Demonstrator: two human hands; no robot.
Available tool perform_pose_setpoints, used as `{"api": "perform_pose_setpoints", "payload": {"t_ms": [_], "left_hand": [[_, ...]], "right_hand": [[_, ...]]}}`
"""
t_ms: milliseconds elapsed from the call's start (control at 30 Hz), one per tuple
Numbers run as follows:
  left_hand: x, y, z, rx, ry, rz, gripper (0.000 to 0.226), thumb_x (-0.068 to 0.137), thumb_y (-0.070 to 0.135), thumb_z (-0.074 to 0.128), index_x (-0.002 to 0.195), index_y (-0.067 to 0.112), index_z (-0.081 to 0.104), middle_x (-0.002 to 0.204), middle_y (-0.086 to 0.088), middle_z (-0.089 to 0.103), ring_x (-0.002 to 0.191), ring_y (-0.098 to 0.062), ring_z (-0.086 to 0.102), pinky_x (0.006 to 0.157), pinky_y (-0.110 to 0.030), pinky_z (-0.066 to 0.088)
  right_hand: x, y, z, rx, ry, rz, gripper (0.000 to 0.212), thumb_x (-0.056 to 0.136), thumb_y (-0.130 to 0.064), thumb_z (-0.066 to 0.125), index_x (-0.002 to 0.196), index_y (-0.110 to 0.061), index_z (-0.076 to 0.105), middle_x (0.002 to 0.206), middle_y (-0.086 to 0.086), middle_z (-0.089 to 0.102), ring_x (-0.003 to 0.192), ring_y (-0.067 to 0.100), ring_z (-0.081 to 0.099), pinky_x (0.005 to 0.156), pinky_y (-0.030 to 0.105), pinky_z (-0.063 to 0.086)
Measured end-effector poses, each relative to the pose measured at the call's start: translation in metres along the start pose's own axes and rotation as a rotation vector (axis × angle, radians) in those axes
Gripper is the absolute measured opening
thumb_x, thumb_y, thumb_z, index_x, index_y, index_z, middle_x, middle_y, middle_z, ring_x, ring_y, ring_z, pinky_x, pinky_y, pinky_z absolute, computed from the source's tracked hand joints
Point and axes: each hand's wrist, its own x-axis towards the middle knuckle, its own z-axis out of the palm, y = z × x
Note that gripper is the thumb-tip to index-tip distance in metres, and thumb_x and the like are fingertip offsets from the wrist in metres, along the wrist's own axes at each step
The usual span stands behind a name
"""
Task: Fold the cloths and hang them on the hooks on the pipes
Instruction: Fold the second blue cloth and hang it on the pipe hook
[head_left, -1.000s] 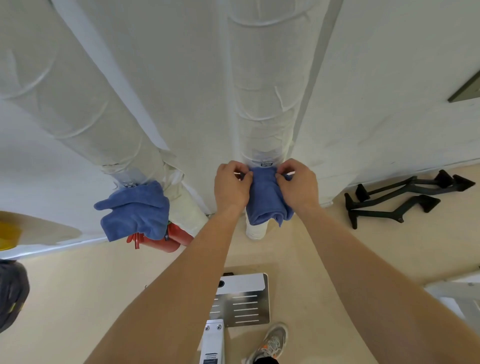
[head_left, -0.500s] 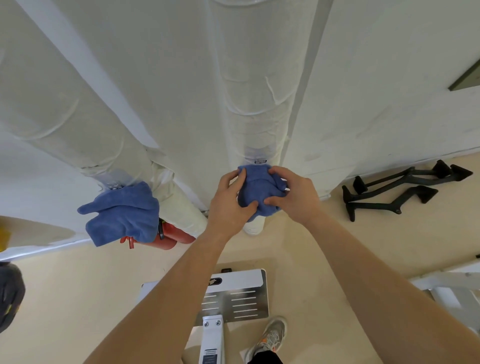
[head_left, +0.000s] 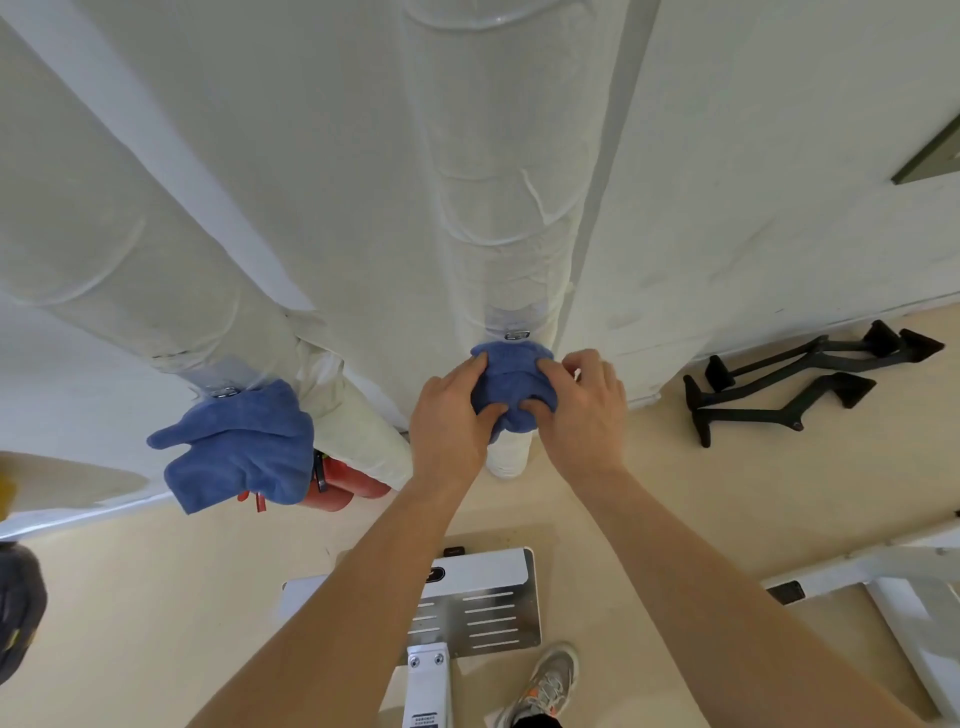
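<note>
A folded blue cloth (head_left: 511, 366) hangs below a small metal hook (head_left: 516, 334) on the middle white pipe (head_left: 498, 182). My left hand (head_left: 449, 415) grips its left side and my right hand (head_left: 584, 410) grips its right side, fingers pressed into the fabric. A second blue cloth (head_left: 239, 447) hangs from another hook (head_left: 224, 392) on the left white pipe (head_left: 119, 249), untouched by either hand.
A red fire extinguisher (head_left: 343, 486) lies on the floor behind the left cloth. Black metal stands (head_left: 800, 384) lie on the floor at right. A white and metal plate (head_left: 478, 603) is below my arms, a shoe (head_left: 545, 686) beside it. White frame parts (head_left: 909, 597) sit at lower right.
Both hands slid from the cloth's top corners down onto its body, squeezing it from both sides. The view has tilted slightly, and the cloth stays at the hook.
</note>
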Motion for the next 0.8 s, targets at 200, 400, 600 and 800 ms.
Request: {"api": "perform_pose_setpoints", "payload": {"t_ms": [200,400,600,800], "left_hand": [[0.002,0.01,-0.004,-0.12,-0.094,-0.141,0.035,0.088,0.01,0.059,0.116,0.029,0.065,0.061,0.013,0.058,0.055,-0.002,0.052,0.056,-0.011,0.039],[0.007,0.01,0.0,-0.179,-0.032,-0.248,0.03,0.089,0.011,0.062,0.115,0.023,0.071,0.068,0.002,0.067,0.065,-0.016,0.062,0.068,-0.024,0.051],[0.008,0.008,0.003,-0.206,-0.005,-0.27,0.028,0.084,0.009,0.064,0.108,0.021,0.072,0.069,0.0,0.069,0.069,-0.023,0.065,0.072,-0.034,0.056],[0.002,0.017,-0.021,-0.219,-0.168,-0.233,0.044,0.085,0.007,0.067,0.127,0.017,0.063,0.099,-0.003,0.073,0.085,-0.017,0.067,0.078,-0.023,0.051]], "right_hand": [[0.001,-0.012,-0.005,0.233,-0.231,0.193,0.044,0.087,-0.015,0.064,0.131,-0.016,0.059,0.107,0.003,0.058,0.084,0.021,0.059,0.076,0.037,0.051],[0.001,-0.018,0.005,0.307,-0.149,0.252,0.031,0.083,-0.007,0.062,0.115,-0.01,0.06,0.093,0.0,0.053,0.074,0.02,0.053,0.067,0.027,0.039],[0.005,-0.014,0.009,0.354,-0.131,0.261,0.028,0.079,-0.005,0.062,0.107,-0.01,0.061,0.087,0.001,0.056,0.072,0.019,0.053,0.066,0.025,0.039],[0.0,-0.016,-0.006,0.29,-0.282,0.225,0.038,0.083,-0.012,0.062,0.12,-0.014,0.058,0.094,0.003,0.059,0.082,0.021,0.057,0.072,0.03,0.047]]}}
